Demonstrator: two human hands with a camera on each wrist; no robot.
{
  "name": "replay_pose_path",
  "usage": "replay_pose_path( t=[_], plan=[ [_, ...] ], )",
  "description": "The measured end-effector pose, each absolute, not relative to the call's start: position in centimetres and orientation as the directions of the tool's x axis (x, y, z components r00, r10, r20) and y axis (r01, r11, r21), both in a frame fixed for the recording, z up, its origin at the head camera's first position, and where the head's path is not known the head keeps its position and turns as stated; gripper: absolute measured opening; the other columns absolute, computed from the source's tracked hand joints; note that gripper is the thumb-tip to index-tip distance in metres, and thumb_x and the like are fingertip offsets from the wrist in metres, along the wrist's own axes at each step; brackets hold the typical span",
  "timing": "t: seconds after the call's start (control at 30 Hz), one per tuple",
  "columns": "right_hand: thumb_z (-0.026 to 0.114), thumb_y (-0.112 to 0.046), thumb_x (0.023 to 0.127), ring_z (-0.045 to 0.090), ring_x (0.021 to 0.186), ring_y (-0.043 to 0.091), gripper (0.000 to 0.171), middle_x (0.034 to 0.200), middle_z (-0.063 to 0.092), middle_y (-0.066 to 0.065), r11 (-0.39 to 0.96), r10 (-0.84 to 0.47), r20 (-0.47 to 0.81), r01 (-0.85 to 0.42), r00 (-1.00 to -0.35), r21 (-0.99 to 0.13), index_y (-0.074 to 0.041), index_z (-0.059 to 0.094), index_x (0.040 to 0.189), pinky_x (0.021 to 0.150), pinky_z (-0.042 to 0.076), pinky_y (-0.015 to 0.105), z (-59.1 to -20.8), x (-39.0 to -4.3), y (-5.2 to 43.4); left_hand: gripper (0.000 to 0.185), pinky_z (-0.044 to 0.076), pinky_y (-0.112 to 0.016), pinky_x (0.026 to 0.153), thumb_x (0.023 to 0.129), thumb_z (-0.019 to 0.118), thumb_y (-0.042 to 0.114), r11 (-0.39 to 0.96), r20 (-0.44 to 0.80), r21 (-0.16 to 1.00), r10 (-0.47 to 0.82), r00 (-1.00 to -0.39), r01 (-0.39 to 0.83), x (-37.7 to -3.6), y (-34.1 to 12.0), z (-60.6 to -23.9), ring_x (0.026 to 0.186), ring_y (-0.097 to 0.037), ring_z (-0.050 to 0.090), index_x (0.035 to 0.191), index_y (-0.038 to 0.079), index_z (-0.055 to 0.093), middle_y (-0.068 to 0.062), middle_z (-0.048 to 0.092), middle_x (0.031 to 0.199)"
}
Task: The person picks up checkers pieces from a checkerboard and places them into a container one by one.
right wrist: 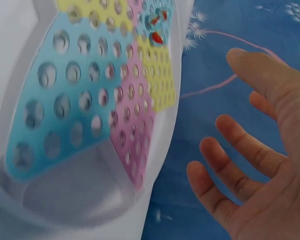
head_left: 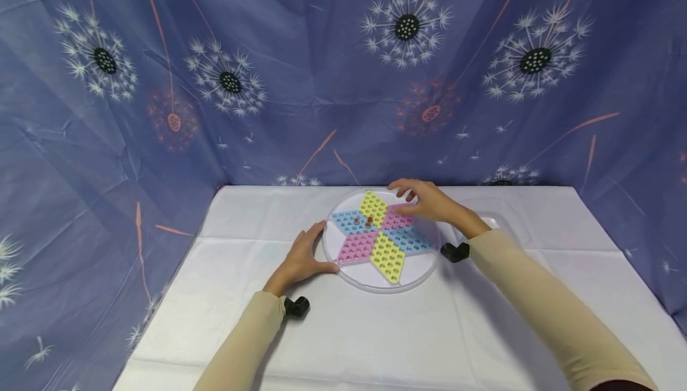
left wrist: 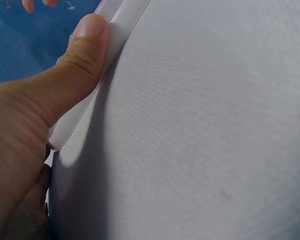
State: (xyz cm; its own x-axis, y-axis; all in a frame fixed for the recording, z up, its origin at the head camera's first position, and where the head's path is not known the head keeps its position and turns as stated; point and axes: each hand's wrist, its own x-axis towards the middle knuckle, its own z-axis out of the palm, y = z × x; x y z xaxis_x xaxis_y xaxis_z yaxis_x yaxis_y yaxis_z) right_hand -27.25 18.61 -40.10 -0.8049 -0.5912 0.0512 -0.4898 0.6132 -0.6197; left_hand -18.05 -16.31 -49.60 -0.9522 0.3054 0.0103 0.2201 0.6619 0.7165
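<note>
A round white Chinese checkers board (head_left: 418, 267) lies on the table, its star made of yellow, pink and blue points full of holes. Three small red-and-clear marbles (right wrist: 156, 37) sit close together in one blue point. At the board's left side is my left hand (head_left: 303, 258), thumb and fingers spread along the rim. In the left wrist view its thumb (left wrist: 90, 47) presses on the white rim. My right hand (head_left: 429, 201) hovers by the far right edge, over the pink point. Its fingers are apart and loosely bent, with nothing between them in the right wrist view.
A clear plastic tray (head_left: 507, 218) lies right of the board, partly behind the right forearm. A white cloth (head_left: 376, 343) covers the table. Behind the far edge hangs a blue curtain (head_left: 311, 117) with dandelion prints.
</note>
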Motion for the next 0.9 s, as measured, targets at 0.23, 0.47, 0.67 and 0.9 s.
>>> replay_pose_path(
  t=[0.23, 0.47, 0.67, 0.9],
  plan=[
    [0.078, -0.022, 0.093, 0.064, 0.11, 0.037, 0.055, 0.126, 0.065, 0.021, 0.604, -0.594, 0.038, -0.477, -0.804, -0.638, -0.016, 0.058, 0.143, 0.091, 0.058, 0.052, -41.1, -27.6, 17.0, 0.123, 0.005, -0.046, 0.13, 0.067, 0.097, 0.04, 0.656, 0.013, 0.722, 0.304, -0.953, 0.219, -17.9, -16.3, -49.5, 0.155, -0.033, 0.02, 0.164, 0.012, 0.027, -0.014, 0.03, 0.167],
    [0.078, -0.018, 0.093, 0.068, 0.101, 0.033, 0.053, 0.121, 0.066, 0.022, 0.579, -0.632, 0.06, -0.522, -0.773, -0.626, -0.008, 0.06, 0.141, 0.086, 0.06, 0.047, -42.4, -28.0, 15.5, 0.122, 0.007, -0.048, 0.13, 0.067, 0.097, 0.041, 0.654, 0.017, 0.724, 0.3, -0.954, 0.219, -18.0, -16.3, -49.7, 0.155, -0.035, 0.02, 0.164, 0.012, 0.027, -0.015, 0.03, 0.166],
    [0.078, -0.014, 0.092, 0.069, 0.093, 0.028, 0.05, 0.117, 0.068, 0.02, 0.573, -0.653, 0.052, -0.537, -0.756, -0.619, -0.007, 0.063, 0.139, 0.079, 0.061, 0.04, -43.7, -28.4, 14.4, 0.122, 0.005, -0.045, 0.13, 0.068, 0.097, 0.04, 0.662, 0.02, 0.713, 0.309, -0.951, 0.23, -18.0, -16.3, -49.7, 0.155, -0.032, 0.022, 0.163, 0.011, 0.027, -0.014, 0.03, 0.166],
    [0.077, -0.012, 0.092, 0.063, 0.087, 0.023, 0.041, 0.111, 0.068, 0.016, 0.597, -0.658, 0.024, -0.541, -0.752, -0.593, -0.007, 0.068, 0.132, 0.076, 0.055, 0.037, -44.6, -28.4, 13.6, 0.122, 0.006, -0.046, 0.13, 0.068, 0.097, 0.041, 0.661, 0.023, 0.713, 0.311, -0.95, 0.234, -18.1, -16.3, -49.8, 0.155, -0.032, 0.023, 0.163, 0.011, 0.027, -0.014, 0.03, 0.166]
  ],
)
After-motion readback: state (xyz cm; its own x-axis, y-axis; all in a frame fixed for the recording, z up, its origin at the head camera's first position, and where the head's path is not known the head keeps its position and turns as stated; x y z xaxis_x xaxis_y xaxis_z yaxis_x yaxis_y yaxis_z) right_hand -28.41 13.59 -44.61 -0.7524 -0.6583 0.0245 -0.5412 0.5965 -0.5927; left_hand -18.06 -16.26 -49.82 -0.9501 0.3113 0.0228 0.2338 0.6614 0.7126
